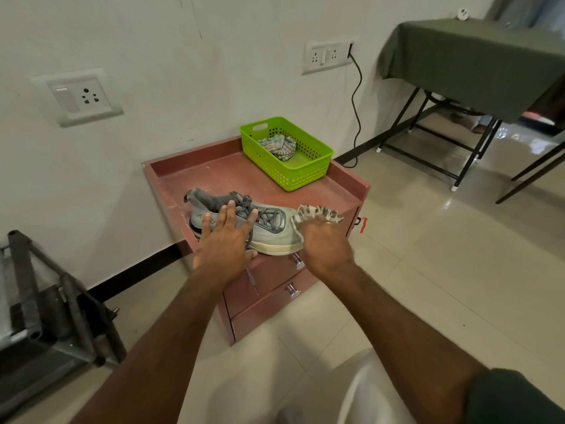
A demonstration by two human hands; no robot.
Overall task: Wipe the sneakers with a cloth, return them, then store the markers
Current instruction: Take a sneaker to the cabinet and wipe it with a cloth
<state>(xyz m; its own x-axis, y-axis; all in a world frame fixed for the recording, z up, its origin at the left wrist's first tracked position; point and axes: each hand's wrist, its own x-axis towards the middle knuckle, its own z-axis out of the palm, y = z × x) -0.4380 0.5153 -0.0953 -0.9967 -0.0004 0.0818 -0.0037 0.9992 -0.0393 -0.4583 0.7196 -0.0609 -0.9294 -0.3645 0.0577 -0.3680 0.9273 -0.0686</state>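
Grey and pale green, a sneaker point(244, 228) is lying on its sole along the front edge of a reddish-brown drawer cabinet point(214, 175), its toe pointing right and its heel toward the cabinet's left edge. A person is reaching toward it with both bare arms from the bottom of the view. The left hand point(224, 243) is resting on the side of the sneaker with fingers straight and spread, pressing across the laces and the side panel. The right hand point(325, 246) is gripping a striped grey-and-white cloth point(318, 214), its fingers curled round the fabric, and is holding it against the sneaker's toe at the cabinet's front right corner. Below the front edge, two drawer fronts with metal knobs point(295, 276) are showing.

Farther back, at the cabinet's back right corner, a bright green plastic basket point(293, 175) is sitting with another crumpled striped cloth point(278, 146) inside it. No markers can be made out. Behind the cabinet, a white wall is carrying two socket plates, with a black cable point(356, 102) hanging from the right one. At the far right, a folding table under a dark green cover point(477, 62) is standing on the tiled floor.
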